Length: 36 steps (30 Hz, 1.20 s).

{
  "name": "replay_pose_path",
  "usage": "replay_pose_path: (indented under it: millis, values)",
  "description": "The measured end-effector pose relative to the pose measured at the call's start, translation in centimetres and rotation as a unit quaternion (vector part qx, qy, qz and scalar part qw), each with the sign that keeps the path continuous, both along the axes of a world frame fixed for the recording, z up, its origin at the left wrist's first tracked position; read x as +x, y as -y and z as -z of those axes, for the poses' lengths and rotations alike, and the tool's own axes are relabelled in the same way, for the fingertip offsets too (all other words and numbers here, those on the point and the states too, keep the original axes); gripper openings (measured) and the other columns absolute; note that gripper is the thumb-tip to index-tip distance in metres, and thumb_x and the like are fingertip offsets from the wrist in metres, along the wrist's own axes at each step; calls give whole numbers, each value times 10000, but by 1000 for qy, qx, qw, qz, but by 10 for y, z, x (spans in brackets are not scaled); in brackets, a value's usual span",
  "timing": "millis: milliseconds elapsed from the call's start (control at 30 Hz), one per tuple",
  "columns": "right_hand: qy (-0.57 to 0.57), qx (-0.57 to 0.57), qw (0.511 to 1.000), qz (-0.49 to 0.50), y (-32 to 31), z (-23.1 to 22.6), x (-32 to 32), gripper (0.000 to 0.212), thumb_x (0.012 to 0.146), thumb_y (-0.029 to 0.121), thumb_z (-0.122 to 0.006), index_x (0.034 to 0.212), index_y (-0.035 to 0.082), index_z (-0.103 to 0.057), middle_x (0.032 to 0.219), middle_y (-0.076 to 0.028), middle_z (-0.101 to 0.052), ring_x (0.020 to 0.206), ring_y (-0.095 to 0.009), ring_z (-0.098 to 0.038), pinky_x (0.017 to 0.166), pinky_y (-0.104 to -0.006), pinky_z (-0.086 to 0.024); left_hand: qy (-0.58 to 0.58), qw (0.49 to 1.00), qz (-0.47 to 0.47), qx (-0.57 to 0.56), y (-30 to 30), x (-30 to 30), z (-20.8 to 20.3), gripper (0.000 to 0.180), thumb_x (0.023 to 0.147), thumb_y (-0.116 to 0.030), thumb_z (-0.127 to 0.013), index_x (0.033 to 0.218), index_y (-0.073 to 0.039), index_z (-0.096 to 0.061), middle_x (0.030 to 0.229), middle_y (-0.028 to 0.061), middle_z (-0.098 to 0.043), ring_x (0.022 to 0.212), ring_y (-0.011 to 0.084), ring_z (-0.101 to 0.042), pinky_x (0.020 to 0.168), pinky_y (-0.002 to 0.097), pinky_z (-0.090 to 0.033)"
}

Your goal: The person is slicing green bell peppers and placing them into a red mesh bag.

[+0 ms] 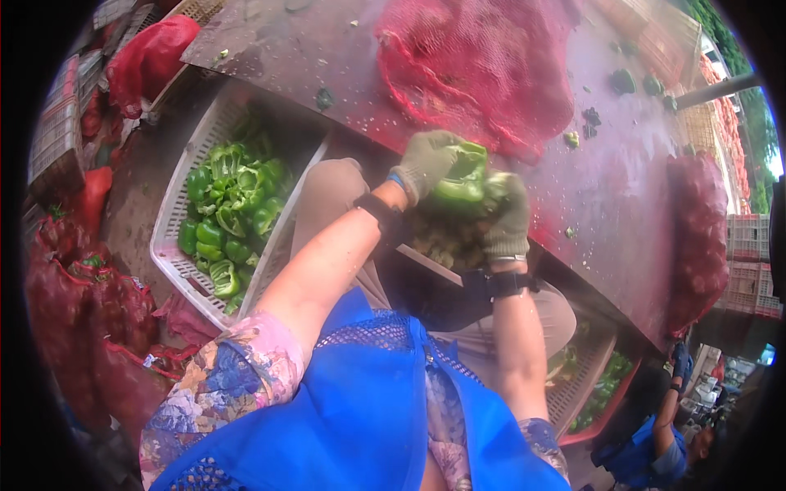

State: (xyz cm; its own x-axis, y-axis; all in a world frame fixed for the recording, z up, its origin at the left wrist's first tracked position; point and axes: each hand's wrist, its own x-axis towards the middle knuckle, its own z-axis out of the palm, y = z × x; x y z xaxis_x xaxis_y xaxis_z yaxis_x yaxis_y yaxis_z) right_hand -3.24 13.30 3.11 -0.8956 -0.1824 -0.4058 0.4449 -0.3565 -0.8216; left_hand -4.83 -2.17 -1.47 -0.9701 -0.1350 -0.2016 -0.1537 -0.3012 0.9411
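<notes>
In front of me a green bell pepper (460, 188), hollow and cut or torn open at the top, is held up over the near edge of the table. My left hand (427, 166), in a greenish knit glove, is closed round its left side. Close against the pepper's right side is my right hand (509, 219), gloved alike, with its fingers curled. Something pale and blurred shows at those fingertips; I cannot tell whether it is pepper core or glove. Below the hands, a container of pale scraps (442, 241) is partly hidden.
At left, a white plastic crate (176, 196) holds opened green peppers (225, 217). A red mesh sack (483, 74) lies on the table (610, 213); another full sack (696, 237) stands at right. More crates (585, 385) sit at lower right, near another person (659, 442).
</notes>
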Motion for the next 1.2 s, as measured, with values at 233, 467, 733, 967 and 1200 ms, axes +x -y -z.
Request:
replay_pose_path:
  millis: [233,467,733,967,1200]
  values:
    - [-160,161,972,-53,-30,-6,21,100,843,130,-670,825,47,-618,698,9,-601,536,-80,-524,496,-223,-395,-96,983,-107,-115,63,15,-69,217,847,12,-542,1016,0,-679,869,52,-669,799,115,-594,732,276,-494]
    - [-148,296,944,-14,-45,-5,22,272,844,128,-682,1079,7,-615,764,-7,-612,622,-88,-572,502,-199,-409,-65,779,-130,-610,234,123,-80,542,778,-193,-671,1269,-15,-530,1235,216,-564,1141,316,-557,975,389,-450]
    - [-232,321,915,81,-77,-2,-14,317,894,153,-633,1149,-28,-579,882,-40,-603,700,-111,-603,562,-227,-483,-63,751,139,-643,93,-37,-93,467,823,-144,-516,1280,-53,-547,1127,215,-639,1063,355,-610,939,401,-477]
    - [-188,199,950,147,-88,-29,1,156,893,51,-581,1036,-6,-604,809,-1,-579,684,-47,-523,600,-209,-432,36,628,199,-752,2,-151,-94,655,822,-103,-513,1450,-128,-329,1085,209,-654,954,376,-653,809,479,-510]
    - [-101,198,949,223,-114,-39,14,197,885,47,-596,1069,-23,-593,910,-57,-584,731,-111,-602,620,-225,-502,-86,699,68,-707,-22,-263,-90,718,845,-242,-570,1481,-131,-257,1397,235,-397,1266,379,-439,1021,458,-406]
